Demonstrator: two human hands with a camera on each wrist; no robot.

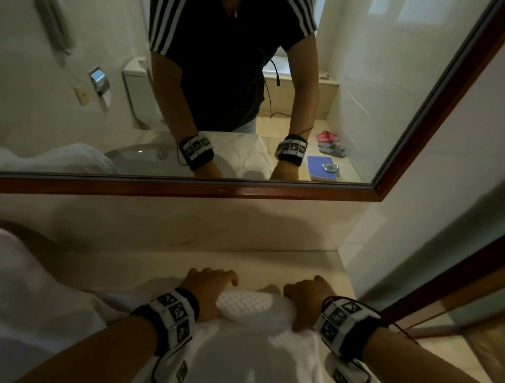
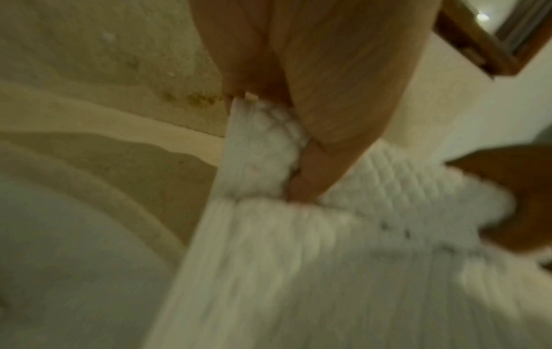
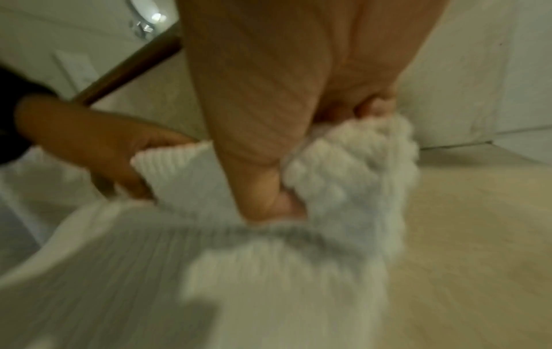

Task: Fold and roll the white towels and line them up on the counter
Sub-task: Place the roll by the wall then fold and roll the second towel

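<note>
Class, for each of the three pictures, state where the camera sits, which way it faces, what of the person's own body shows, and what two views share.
Head: worn on the head, looking forward and down at the counter and mirror; both forearms, left hand, right hand.
Left wrist: looks along the left hand at the half-rolled towel.
Right wrist: looks along the right hand at the same towel; the left hand shows too.
Shared: both wrist views show the roll and the opposite hand.
</note>
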